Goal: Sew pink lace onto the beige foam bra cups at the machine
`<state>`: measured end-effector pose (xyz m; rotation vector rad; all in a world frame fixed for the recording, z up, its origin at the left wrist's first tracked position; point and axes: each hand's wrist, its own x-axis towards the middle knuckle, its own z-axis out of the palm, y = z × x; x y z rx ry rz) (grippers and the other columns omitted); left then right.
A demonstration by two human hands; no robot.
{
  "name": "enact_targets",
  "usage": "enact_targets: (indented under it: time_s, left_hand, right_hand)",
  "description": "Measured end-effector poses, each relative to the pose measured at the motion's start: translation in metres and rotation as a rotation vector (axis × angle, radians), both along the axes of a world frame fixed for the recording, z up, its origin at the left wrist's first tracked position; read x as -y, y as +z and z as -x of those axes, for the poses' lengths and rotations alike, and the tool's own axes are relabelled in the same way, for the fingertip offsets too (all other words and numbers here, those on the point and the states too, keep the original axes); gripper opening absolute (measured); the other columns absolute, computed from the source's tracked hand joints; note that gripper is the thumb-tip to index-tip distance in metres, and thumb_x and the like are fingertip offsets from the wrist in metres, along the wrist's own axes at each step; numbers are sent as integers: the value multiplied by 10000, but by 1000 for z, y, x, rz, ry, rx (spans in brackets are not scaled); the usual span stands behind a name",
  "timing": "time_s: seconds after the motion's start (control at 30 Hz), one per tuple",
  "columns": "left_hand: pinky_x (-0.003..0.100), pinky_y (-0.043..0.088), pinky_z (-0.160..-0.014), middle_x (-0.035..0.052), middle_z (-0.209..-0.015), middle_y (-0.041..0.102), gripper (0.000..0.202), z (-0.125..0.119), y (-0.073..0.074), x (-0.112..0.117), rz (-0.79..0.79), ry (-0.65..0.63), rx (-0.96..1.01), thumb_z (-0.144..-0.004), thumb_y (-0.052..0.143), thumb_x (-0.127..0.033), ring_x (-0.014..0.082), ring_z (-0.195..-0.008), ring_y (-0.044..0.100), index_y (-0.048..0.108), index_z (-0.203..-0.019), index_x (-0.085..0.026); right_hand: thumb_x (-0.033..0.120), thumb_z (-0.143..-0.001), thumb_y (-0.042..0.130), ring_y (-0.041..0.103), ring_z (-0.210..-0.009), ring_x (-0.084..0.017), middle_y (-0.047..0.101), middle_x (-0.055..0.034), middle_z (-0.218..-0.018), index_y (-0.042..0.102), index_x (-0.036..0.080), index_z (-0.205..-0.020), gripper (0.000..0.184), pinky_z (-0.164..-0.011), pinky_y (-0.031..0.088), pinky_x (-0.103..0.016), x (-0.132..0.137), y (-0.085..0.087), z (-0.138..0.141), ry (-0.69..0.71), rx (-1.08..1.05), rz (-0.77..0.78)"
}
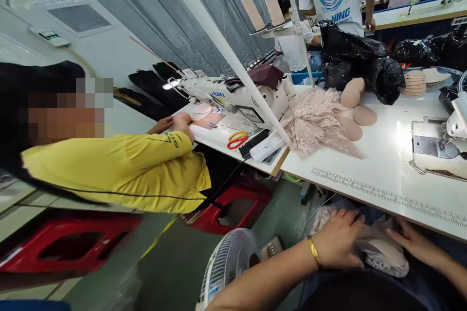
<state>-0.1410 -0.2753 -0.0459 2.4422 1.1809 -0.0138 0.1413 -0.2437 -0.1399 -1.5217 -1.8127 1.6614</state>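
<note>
My left hand [337, 238], with a gold bangle and a ring, lies below the table edge with its fingers curled down onto pale lace fabric [383, 252] in my lap. My right hand [412, 243] rests flat on the same fabric from the right, fingers stretched out. A padded cup shape shows in the fabric between the two hands. Above them runs the white sewing table [383, 175] with a printed ruler along its front edge.
A pink lace heap [314, 121] and beige foam cups [355, 107] lie on the table, black bags [357, 58] behind. A sewing machine base [434, 146] is at right. A person in yellow [120, 165] sews at the neighbouring machine [233, 95]. A white fan [228, 262] and red stools [233, 204] stand on the floor.
</note>
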Motion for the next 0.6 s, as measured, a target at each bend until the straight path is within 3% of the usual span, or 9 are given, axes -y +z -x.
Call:
enact_targets:
  time_s: [0.1, 0.2, 0.3, 0.37, 0.47, 0.53, 0.6]
  left_hand:
    - [562, 356, -1194, 253, -1643, 349, 988, -11, -27, 8, 0, -20, 21, -797, 793, -503, 402, -1496, 348, 348, -1574, -88]
    - [610, 295, -1219, 228, -1684, 285, 865, -18, -42, 13, -36, -16, 32, -834, 734, -333, 408, -1540, 282, 355, -1583, -124]
    - [699, 181, -1226, 186, -1706, 265, 643, -24, -53, 14, -5, 35, 156, -938, 617, -282, 409, -1573, 212, 426, -1545, -188]
    - [693, 126, -1242, 173, -1652, 393, 465, -26, -59, 11, 123, 120, 325, -988, 555, -235, 374, -1568, 249, 531, -1450, -187]
    - [593, 273, -1229, 141, -1359, 678, 247, -19, -67, 2, 306, 244, 503, -955, 615, -174, 325, -1390, 519, 681, -1193, -155]
    - [524, 439, -1127, 100, -1188, 731, 187, -4, -68, -3, 364, 320, 560, -947, 672, -214, 293, -1203, 641, 700, -1117, -142]
    - [474, 546, -1004, 82, -1167, 710, 255, 23, -64, -5, 419, 426, 646, -980, 683, -318, 262, -1095, 675, 684, -1164, -141]
  right_hand:
    - [960, -693, 557, 576, -1375, -398, 645, -160, -1440, 543, 265, -1497, 1063, -1096, 493, -532, 14, -10, 0, 24, -67, 72]
    - [947, -587, 677, 617, -1325, -397, 632, -186, -1451, 507, 224, -1530, 1201, -1074, 511, -525, 30, -6, 4, 46, -152, 150]
    - [896, -634, 709, 641, -1284, -380, 654, -185, -1414, 487, 208, -1547, 1165, -1075, 511, -521, 40, 8, 9, 47, -221, 193]
    - [843, -716, 695, 665, -1239, -364, 687, -168, -1359, 483, 210, -1551, 1069, -1059, 523, -520, 43, 25, 15, 36, -286, 241]
    - [756, -794, 694, 697, -1161, -341, 724, -139, -1274, 476, 227, -1559, 955, -1023, 543, -507, 45, 56, 25, 3, -400, 337]
    - [704, -867, 658, 715, -1106, -310, 745, -111, -1189, 412, 256, -1597, 891, -1005, 547, -483, 42, 72, 27, -6, -449, 381]
    - [658, -953, 578, 734, -983, -271, 757, -73, -1058, 285, 288, -1648, 840, -915, 574, -449, 37, 78, 24, 17, -441, 377]
